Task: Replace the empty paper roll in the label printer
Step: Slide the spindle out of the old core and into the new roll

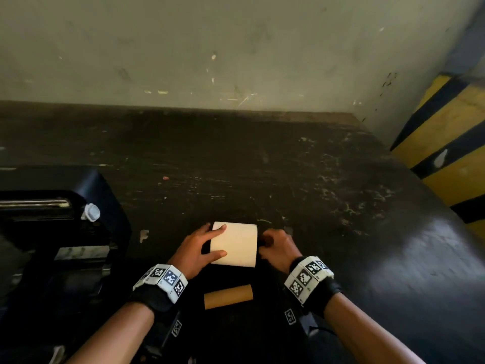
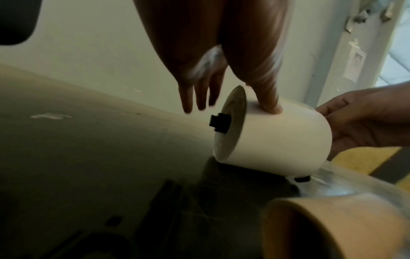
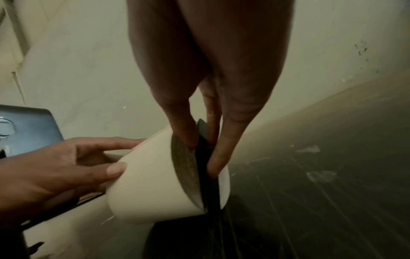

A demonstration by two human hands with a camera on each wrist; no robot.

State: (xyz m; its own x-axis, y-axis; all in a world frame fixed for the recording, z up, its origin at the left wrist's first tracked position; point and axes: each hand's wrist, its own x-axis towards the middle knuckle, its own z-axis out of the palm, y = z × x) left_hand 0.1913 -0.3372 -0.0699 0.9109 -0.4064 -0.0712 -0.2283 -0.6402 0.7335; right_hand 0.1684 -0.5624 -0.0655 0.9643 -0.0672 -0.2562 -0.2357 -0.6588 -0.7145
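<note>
A new white paper roll (image 1: 234, 244) lies on its side just above the dark table, held between both hands. My left hand (image 1: 214, 241) grips its left end, thumb on the near side and a finger on the far side. My right hand (image 1: 266, 243) pinches the black spindle flange (image 3: 208, 175) against the roll's right end. The spindle's black tip (image 2: 218, 124) sticks out of the roll's left end. The empty brown cardboard core (image 1: 228, 296) lies on the table just in front of the roll. The black label printer (image 1: 52, 232) stands open at the left.
A small white plastic part (image 1: 90, 212) sits at the printer's right side. A wall (image 1: 236, 61) runs behind the table. A yellow and black striped pillar (image 1: 451, 153) stands at the right, past the table's edge (image 1: 420, 179).
</note>
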